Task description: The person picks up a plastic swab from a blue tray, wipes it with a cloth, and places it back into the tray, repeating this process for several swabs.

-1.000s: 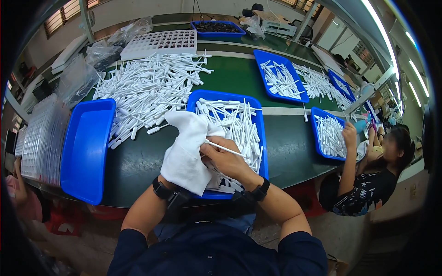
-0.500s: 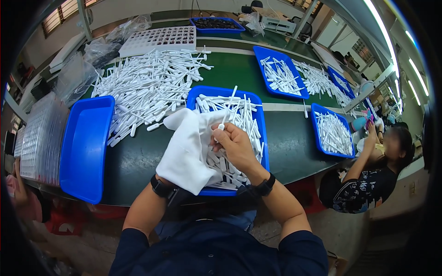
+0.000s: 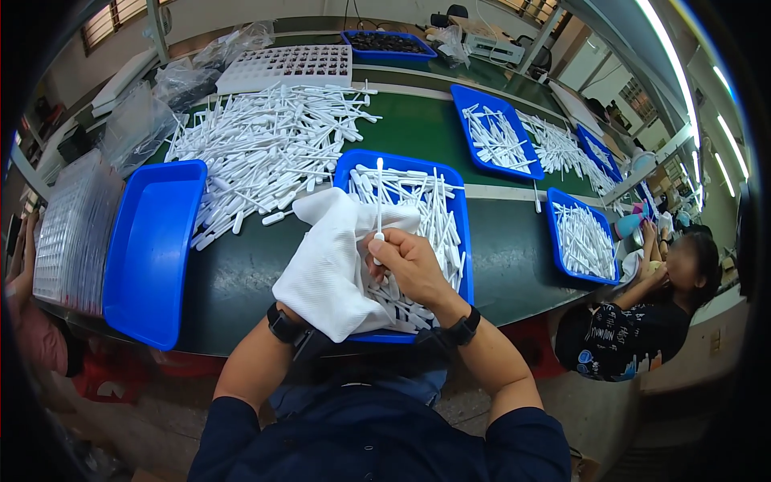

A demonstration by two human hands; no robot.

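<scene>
A white cloth (image 3: 333, 269) is bunched around my left hand, held up over the near left part of a blue tray (image 3: 463, 210). Only the left wrist (image 3: 283, 309) shows; the cloth hides the fingers. Between thumb and fingers, my right hand (image 3: 405, 261) pinches a slim white plastic stick (image 3: 380, 201) with a wider, rounded end. The stick stands almost upright, wide end up, beside the cloth. Many similar white sticks (image 3: 438, 213) fill the tray under both hands.
A large heap of white sticks (image 3: 265, 145) lies beyond the tray. At left stand a bare blue tray (image 3: 152, 257) and stacked clear plastic trays (image 3: 72, 241). Other blue trays (image 3: 585, 237) of sticks are at right, near a seated co-worker (image 3: 642, 321). A white foam tray (image 3: 289, 68) lies at the back.
The stick in my right hand has turned from a slant to nearly upright and stands clear of the cloth. The cloth has spread slightly rightward. The co-worker's hands at right have shifted.
</scene>
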